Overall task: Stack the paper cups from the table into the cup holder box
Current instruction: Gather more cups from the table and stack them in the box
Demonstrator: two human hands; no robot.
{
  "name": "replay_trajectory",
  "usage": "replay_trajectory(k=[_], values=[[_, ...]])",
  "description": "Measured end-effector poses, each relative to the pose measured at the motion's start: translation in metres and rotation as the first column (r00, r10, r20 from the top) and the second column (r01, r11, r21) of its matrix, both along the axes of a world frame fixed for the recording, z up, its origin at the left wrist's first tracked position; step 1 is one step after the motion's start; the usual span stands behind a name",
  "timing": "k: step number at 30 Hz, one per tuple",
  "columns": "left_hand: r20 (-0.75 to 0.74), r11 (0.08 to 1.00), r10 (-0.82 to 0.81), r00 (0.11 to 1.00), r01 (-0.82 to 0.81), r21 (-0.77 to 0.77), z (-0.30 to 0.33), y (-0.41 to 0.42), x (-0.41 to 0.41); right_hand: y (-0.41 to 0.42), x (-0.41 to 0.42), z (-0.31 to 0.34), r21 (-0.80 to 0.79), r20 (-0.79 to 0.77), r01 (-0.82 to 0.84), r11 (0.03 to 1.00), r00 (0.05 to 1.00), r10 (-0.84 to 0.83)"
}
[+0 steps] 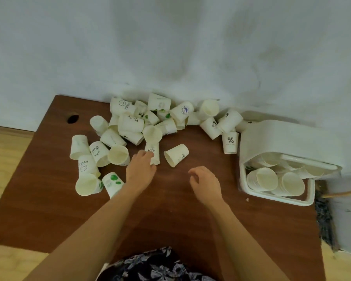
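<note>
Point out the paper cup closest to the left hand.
The printed cup lying at the left hand's fingertips, below the pile; the plain-sided cup lies farther right.

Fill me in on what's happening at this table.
A person is clearing loose paper cups off a brown table into a white cup holder box on their right, which already holds several stacks. The left hand is touching a cup lying on its side, not yet lifting it. The right hand hovers empty, fingers curled, near another tipped cup.
</note>
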State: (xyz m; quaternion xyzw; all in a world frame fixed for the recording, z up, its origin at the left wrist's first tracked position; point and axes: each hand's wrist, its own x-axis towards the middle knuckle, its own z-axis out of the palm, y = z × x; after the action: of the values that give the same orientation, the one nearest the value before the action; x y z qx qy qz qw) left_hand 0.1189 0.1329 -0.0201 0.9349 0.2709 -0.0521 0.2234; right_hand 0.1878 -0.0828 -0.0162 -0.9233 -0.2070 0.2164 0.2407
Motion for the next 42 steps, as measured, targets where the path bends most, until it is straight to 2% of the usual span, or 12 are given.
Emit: replay_trajectory(k=[3,8,13,18,22,25,31,42], values=[[-0.013,0.999,-0.034,0.999,0.034,-0.038,-0.012,0.02,0.011,0.026,0.008,-0.008,-0.042,-0.033,-0.022,0.999,0.999,0.02],[-0.151,0.992,-0.103,0.983,0.09,-0.085,-0.031,0.037,0.028,0.064,0.028,-0.023,-0.173,-0.063,-0.073,0.982,0.996,0.063],[-0.079,0.986,-0.105,0.991,0.094,-0.138,-0.041,0.039,0.035,0.085,0.042,-0.045,-0.266,-0.093,-0.13,0.955,0.99,0.109],[0.022,0.988,-0.057,0.998,0.059,-0.141,-0.04,0.041,0.034,0.094,0.043,-0.049,-0.288,0.001,-0.077,0.954,0.997,0.081],[0.057,0.991,0.008,0.998,0.0,-0.135,-0.027,0.038,0.033,0.088,0.04,-0.041,-0.226,0.033,0.049,0.973,0.999,-0.043],[0.091,0.982,0.044,0.995,-0.026,-0.187,-0.012,0.028,0.032,0.071,0.038,-0.032,-0.146,0.091,0.184,0.972,0.981,-0.172],[0.058,0.88,0.211,0.976,-0.164,-0.446,0.024,-0.01,0.033,0.015,0.027,-0.002,0.07,-0.011,0.452,0.89,0.892,-0.452],[0.25,0.805,0.155,0.956,0.025,-0.592,0.098,-0.142,0.058,-0.136,0.0,0.069,0.383,0.029,0.638,0.668,0.714,-0.699]])
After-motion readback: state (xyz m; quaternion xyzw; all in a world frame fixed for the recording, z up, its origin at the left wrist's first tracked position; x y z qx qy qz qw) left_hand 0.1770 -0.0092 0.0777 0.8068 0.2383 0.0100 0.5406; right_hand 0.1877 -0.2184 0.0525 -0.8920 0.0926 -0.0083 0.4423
